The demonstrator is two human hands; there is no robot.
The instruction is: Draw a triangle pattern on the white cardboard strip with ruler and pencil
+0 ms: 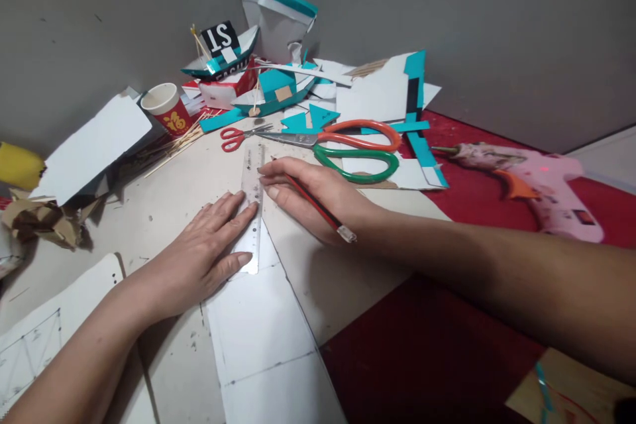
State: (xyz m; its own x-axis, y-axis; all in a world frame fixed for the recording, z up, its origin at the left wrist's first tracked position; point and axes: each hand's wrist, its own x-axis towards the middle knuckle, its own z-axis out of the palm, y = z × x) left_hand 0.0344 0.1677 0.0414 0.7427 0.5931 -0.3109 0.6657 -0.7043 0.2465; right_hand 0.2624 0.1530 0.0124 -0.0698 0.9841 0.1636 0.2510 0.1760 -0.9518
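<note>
A clear ruler (252, 238) lies lengthwise on a white strip of card (265, 318) marked with dark pencil lines. My left hand (216, 245) rests flat on the ruler, fingers stretched out and pressing on its left side. In my right hand (313, 195) is a red and black pencil (318, 204), its blunt end pointing toward me. The right fingertips touch the ruler's right edge near its far end, and the fingers hide part of the pencil's tip. Just beyond lie large scissors with orange and green handles (355, 175) and small red-handled scissors (232, 139).
A pink glue gun (536, 189) lies at the right on red cloth (477, 205). Behind stand card boats (278, 96), card scraps (372, 96) and a paper cup (166, 109) beside thin sticks (183, 142). A drawn card sheet (84, 298) sits at the lower left.
</note>
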